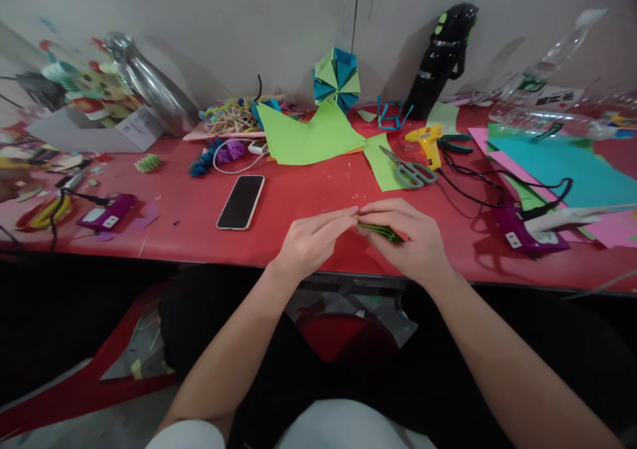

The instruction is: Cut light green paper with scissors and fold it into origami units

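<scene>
Near the front edge of the red table, a folded green paper sits between the thumb and fingers of my right hand. My left hand comes in from the other side, its fingers together and their tips at the paper's left end, meeting my right fingertips. The left thumb is mostly hidden. Beyond my hands lie scissors with grey-green handles, on a green strip, and a large creased green sheet. A phone rests left of my left hand.
A yellow glue gun trails a black cable to a purple power strip. Coloured sheets and a plastic bottle are at the right. A black flask, a paper ball and a steel jug stand along the wall.
</scene>
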`<state>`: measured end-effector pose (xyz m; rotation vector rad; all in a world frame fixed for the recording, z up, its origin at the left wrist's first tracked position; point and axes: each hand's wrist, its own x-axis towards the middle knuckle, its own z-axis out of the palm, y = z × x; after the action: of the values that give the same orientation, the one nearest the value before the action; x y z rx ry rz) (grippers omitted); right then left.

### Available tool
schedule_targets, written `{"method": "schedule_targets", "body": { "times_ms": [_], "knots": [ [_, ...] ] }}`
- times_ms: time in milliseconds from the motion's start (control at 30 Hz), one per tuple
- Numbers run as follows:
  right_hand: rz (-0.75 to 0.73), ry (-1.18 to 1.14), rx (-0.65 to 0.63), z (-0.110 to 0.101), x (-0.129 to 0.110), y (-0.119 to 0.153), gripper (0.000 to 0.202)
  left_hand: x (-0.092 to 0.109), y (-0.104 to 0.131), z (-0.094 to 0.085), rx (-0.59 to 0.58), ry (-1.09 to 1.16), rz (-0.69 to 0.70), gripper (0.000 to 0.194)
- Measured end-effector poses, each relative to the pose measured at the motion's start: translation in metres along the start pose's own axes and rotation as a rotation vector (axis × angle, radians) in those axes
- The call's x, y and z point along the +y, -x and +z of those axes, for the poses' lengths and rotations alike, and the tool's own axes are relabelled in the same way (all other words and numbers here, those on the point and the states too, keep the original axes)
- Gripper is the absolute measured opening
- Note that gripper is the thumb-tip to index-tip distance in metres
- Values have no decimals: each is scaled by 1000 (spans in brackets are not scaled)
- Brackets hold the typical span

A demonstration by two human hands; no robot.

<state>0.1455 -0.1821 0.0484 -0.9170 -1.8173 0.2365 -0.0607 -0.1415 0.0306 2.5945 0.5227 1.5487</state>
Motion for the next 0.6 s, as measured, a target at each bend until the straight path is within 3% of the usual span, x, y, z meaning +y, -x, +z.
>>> {"method": "schedule_targets", "body": {
  "times_ms": [200,367,467,600],
  "knots": [
    [-117,85,32,4,0,5,29,4,-2,-1,-32,47,-124,33],
    [-179,199,53,6,-2,9,38,7,-11,-2,71,133,-310,15],
    [-215,247,97,6,0,9,42,9,-16,-4,98,162,-561,15],
    [-244,277,108,6,3,10,45,13,-19,-5,-139,609,-971,23]
  ]
}}
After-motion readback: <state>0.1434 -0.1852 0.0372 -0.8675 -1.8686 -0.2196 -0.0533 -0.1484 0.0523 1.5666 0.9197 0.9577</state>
